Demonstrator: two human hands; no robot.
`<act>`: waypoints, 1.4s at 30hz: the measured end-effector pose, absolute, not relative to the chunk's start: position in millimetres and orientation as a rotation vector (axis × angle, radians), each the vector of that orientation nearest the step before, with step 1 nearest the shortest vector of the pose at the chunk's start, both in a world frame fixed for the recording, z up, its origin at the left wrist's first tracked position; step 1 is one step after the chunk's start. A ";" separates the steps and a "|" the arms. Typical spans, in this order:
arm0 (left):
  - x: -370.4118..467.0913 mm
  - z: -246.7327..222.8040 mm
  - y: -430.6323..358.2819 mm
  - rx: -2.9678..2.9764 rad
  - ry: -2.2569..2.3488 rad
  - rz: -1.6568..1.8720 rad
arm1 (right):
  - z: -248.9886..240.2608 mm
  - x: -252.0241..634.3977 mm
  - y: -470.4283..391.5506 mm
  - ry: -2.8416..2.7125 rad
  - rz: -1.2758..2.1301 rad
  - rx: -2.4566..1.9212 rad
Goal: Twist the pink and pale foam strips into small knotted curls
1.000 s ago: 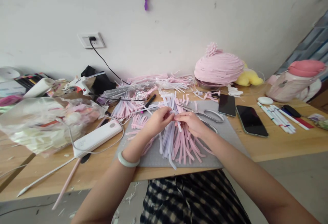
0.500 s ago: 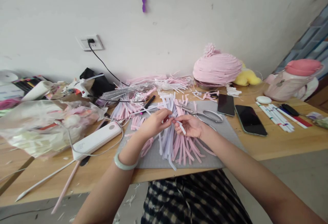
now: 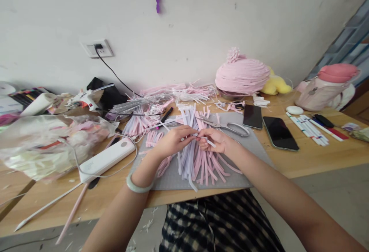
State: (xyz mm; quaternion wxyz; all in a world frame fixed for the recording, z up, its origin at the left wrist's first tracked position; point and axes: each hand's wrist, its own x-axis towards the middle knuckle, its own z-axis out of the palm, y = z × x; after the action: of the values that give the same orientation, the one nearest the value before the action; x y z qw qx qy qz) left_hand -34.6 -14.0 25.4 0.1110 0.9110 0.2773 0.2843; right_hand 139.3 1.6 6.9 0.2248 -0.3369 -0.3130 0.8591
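My left hand point(image 3: 177, 140) and my right hand point(image 3: 213, 140) meet above the mat, fingers pinched together. Between them they hold a short pale lilac pipe cleaner point(image 3: 209, 142), whose loose end sticks out past my right fingers. Part of it is hidden by the fingertips. Below lie many lilac pipe cleaners point(image 3: 188, 163) and pink pipe cleaners point(image 3: 211, 169), fanned out on a grey cutting mat point(image 3: 170, 182). Behind my right hand rests a pair of metal scissors point(image 3: 235, 129). Smaller pink bundles point(image 3: 154, 138) lie left of my left hand.
Two phones point(image 3: 281, 133) and several markers point(image 3: 307, 129) lie to the right. A pink pipe-cleaner dome point(image 3: 242, 75) stands at the back. On the left are a white power bank-like device point(image 3: 106, 160) with a cable, a plastic bag point(image 3: 52, 140) and a glue gun point(image 3: 90, 100).
My fingers have shifted slightly on the pipe cleaner, and its loose end now points more to the right. The left fingers are straighter. The camera view has moved a little.
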 end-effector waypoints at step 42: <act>-17.4 17.4 -18.7 2.479 1.434 0.896 | -4.6 130.8 -19.7 -1.947 0.567 -1.073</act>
State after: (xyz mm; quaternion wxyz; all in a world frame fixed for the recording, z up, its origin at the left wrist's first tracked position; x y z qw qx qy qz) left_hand -17.4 -18.7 17.4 0.0702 0.8241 0.4767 0.2978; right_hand 130.8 -19.7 -4.6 0.4111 -0.4262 -0.7737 0.2254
